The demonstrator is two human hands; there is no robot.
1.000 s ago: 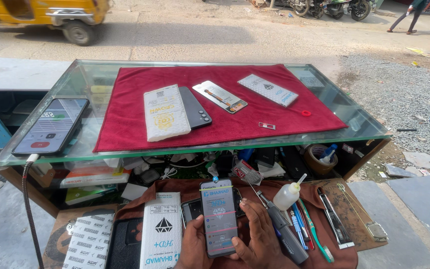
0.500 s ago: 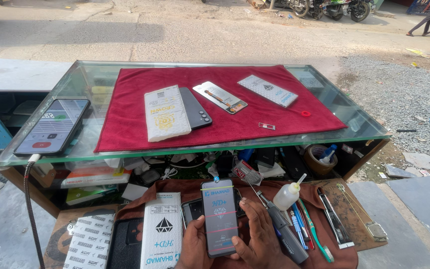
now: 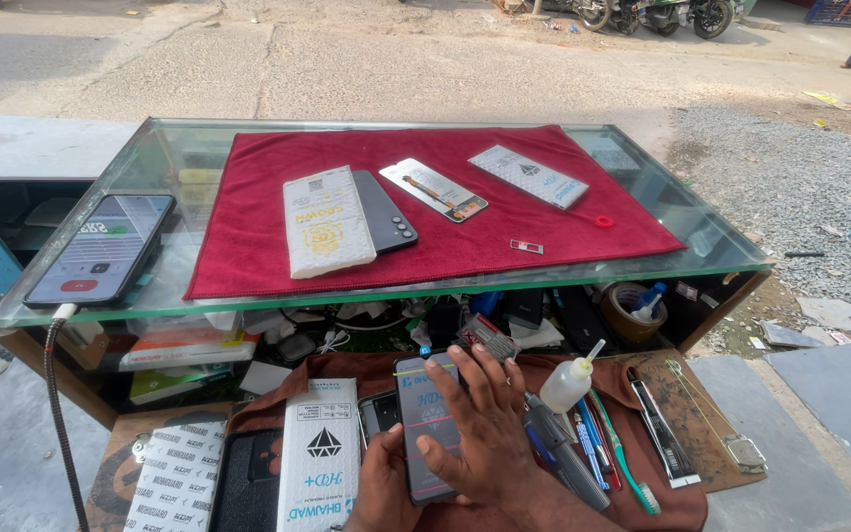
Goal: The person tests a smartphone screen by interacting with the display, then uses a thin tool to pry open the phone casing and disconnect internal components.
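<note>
My left hand (image 3: 383,483) grips the lower left edge of a dark smartphone (image 3: 425,409) that lies upright over the brown cloth (image 3: 366,369) on the lower shelf. My right hand (image 3: 480,424) lies flat across the phone's screen, fingers spread and pointing up and left. A white packet (image 3: 319,453) lies just left of the phone. A small white squeeze bottle (image 3: 568,382) stands right of my right hand, with a dark tool (image 3: 563,458), pens and a green toothbrush (image 3: 627,463) beside it.
A glass counter top (image 3: 160,163) above carries a red cloth (image 3: 425,202) with white packets, a dark phone (image 3: 383,210), a phone panel (image 3: 440,189) and a red ring (image 3: 604,222). Another phone (image 3: 100,248) on a cable lies at its left. Gravel and road lie beyond.
My right hand has moved from the phone's right edge onto its screen and now covers much of it. The yellow vehicle on the road has gone out of view.
</note>
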